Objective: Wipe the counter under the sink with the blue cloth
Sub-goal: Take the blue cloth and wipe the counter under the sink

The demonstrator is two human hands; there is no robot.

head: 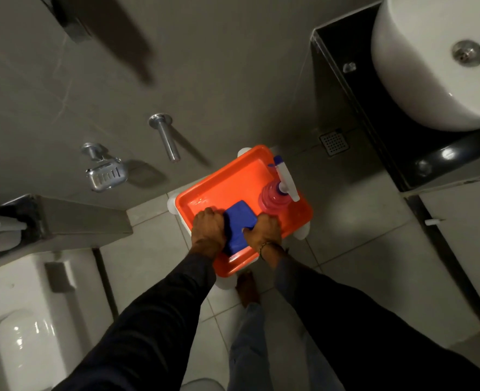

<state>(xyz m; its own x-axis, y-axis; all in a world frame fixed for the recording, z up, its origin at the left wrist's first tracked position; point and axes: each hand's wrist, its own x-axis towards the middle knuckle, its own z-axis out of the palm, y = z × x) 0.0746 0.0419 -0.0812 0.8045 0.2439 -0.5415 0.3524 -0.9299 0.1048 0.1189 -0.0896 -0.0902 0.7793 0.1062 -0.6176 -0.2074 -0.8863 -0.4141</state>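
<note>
The blue cloth [239, 224] lies folded in an orange tray [221, 182] that rests on a white stool in the middle of the floor. My left hand [208, 230] grips the cloth's left edge and my right hand [264, 232] grips its right edge, both with fingers curled over it. The white round sink [419, 80] sits at the top right on a black counter [346, 80], well away from both hands. The counter runs along the right wall.
A pink spray bottle [272, 197] with a white trigger stands in the tray's right side. A floor drain [334, 141] lies beyond it. A wall tap [165, 139] and metal soap dish [106, 173] hang at left. A white toilet [21, 334] fills the lower left.
</note>
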